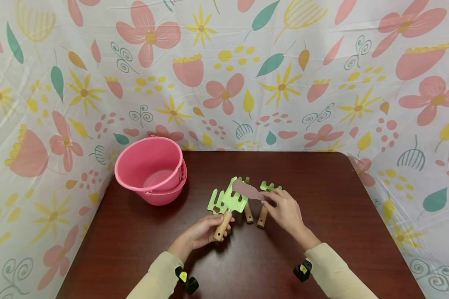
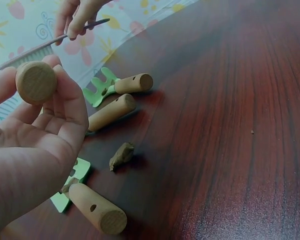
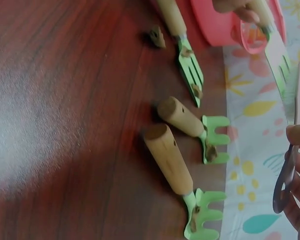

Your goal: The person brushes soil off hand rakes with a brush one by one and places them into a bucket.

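In the head view my left hand (image 1: 196,235) grips the wooden handle of a green garden hand fork (image 1: 235,202), its tines raised. My right hand (image 1: 289,212) pinches a flat mauve scraper (image 1: 247,190), whose blade overlaps the tines; whether they touch, I cannot tell. In the right wrist view a second green hand fork (image 3: 191,70) and two green hand rakes (image 3: 180,117) (image 3: 172,165) lie on the table, with brown dirt-like bits on their metal. A brown lump (image 2: 121,155) rests among the tools in the left wrist view.
Two pink buckets (image 1: 149,162), one set in the other and tilted, stand at the table's back left. The dark wooden table (image 1: 321,187) meets a flower-patterned cloth (image 1: 224,112) behind and at both sides. A tiny crumb (image 2: 252,132) lies on the tabletop.
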`<state>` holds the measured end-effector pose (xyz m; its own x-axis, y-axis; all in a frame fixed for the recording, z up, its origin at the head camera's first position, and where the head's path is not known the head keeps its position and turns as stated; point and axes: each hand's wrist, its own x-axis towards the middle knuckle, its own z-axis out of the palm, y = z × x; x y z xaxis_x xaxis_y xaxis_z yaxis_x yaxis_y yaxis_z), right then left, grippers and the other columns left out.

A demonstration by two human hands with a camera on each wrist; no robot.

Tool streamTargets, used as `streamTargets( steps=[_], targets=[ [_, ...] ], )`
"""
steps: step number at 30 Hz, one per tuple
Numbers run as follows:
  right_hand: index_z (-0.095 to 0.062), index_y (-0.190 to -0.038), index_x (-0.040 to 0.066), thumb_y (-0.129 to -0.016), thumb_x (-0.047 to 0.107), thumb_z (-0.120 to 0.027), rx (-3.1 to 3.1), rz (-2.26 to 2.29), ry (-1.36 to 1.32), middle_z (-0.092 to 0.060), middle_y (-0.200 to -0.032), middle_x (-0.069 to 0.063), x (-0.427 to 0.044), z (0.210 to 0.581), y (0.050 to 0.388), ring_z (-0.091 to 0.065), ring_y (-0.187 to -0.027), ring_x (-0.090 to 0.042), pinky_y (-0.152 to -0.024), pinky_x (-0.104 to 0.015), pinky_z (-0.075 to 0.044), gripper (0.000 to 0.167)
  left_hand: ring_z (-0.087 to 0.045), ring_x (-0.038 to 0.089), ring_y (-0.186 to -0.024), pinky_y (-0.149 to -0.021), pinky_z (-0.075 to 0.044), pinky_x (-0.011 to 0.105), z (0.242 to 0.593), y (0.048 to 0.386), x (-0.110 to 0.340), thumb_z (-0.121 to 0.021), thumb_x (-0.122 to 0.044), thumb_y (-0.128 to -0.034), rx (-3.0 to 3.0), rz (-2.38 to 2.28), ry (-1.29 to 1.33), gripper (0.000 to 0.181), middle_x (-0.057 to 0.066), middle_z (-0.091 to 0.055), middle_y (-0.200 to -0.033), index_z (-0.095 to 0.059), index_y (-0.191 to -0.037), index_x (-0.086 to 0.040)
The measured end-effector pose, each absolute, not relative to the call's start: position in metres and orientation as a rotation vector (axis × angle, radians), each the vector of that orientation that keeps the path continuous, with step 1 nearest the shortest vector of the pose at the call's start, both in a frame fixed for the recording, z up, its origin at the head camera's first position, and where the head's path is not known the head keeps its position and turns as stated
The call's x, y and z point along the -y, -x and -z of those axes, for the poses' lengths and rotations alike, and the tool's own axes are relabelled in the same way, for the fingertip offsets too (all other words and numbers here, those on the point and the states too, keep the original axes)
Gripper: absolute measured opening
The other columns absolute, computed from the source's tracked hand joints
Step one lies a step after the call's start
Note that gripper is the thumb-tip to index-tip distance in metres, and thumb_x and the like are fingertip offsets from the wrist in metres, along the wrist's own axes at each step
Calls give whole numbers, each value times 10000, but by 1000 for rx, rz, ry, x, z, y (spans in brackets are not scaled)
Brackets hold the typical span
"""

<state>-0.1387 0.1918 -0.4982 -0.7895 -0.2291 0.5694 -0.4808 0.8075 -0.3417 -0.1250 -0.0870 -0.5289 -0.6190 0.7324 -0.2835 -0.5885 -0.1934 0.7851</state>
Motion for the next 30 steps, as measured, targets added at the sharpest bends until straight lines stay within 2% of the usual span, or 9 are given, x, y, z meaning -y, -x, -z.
streamTargets(
  steps=[6, 15, 21, 30],
  targets=[
    [-714, -995, 147, -732, 136, -756, 2475, -638, -428, -612, -829, 16, -199, 497, 141, -423, -621, -93, -466, -244, -338, 266, -582, 120, -764, -667, -488, 255, 527, 124, 88, -420, -230, -973, -1176, -1917, -176, 387, 13, -606, -937, -496, -1270, 6],
    [-711, -1003, 147, -738, 132, -749, 2485, -651, -341, -621, -854, -2, -206, 498, 140, -501, -665, -136, -487, -290, -385, 269, -573, 124, -772, -668, -485, 252, 527, 124, 91, -433, -233, -968, -1192, -1925, -155, 442, 5, -615, -922, -434, -1310, 47],
    [-712, -1007, 155, -734, 126, -745, 2458, -682, -425, -616, -847, 23, -199, 495, 137, -460, -656, -103, -493, -269, -369, 276, -574, 117, -769, -673, -483, 252, 530, 125, 90, -434, -241, -969, -1200, -1917, -164, 465, -5, -620, -918, -414, -1322, 62],
    [-710, -1004, 180, -735, 163, -755, 2472, -684, -583, -617, -858, 44, -180, 497, 128, -527, -735, -107, -554, -287, -430, 273, -556, 126, -764, -650, -483, 237, 531, 127, 86, -405, -249, -979, -1236, -1906, -139, 419, 20, -593, -936, -471, -1290, 24]
  ],
)
